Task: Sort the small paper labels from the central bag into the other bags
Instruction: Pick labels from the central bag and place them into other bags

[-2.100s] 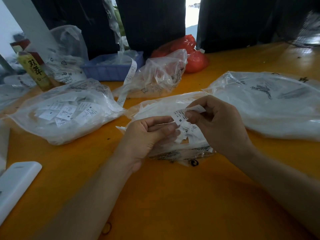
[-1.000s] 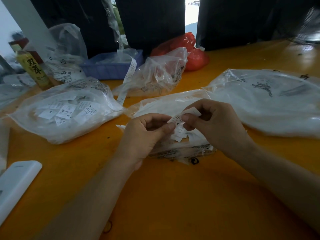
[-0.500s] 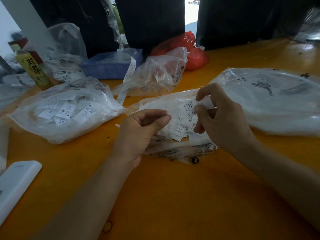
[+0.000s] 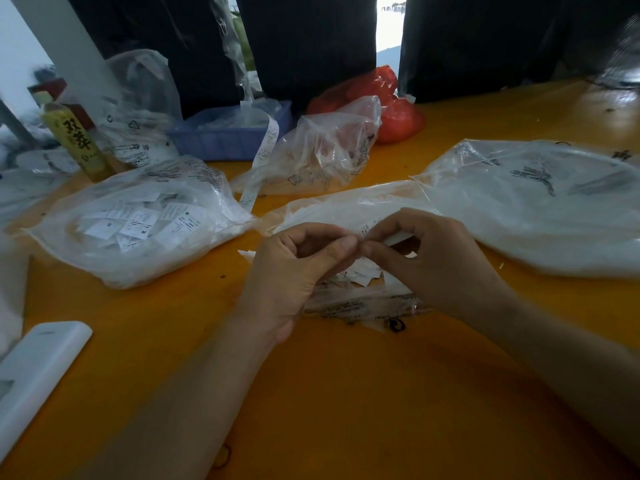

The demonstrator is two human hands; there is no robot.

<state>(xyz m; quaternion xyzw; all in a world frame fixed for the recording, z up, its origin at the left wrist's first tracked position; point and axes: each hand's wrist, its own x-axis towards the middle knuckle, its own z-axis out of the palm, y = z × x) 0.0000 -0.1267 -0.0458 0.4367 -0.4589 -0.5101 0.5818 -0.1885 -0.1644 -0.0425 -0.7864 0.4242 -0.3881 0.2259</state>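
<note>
- The left hand (image 4: 298, 268) and right hand (image 4: 433, 258) meet fingertip to fingertip, both pinching one small white paper label (image 4: 398, 239) above the crumpled clear central bag (image 4: 349, 209).
- The label's long axis runs rightward, mostly within the right hand.
- The clear plastic bag of sorted labels (image 4: 138, 223) lies left; the large clear bag (image 4: 540, 202) right.

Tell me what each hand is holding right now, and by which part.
The right hand pinches a paper label at its left end, thumb and forefinger. The left hand meets it at the same end; whether it grips too cannot be told.
</note>
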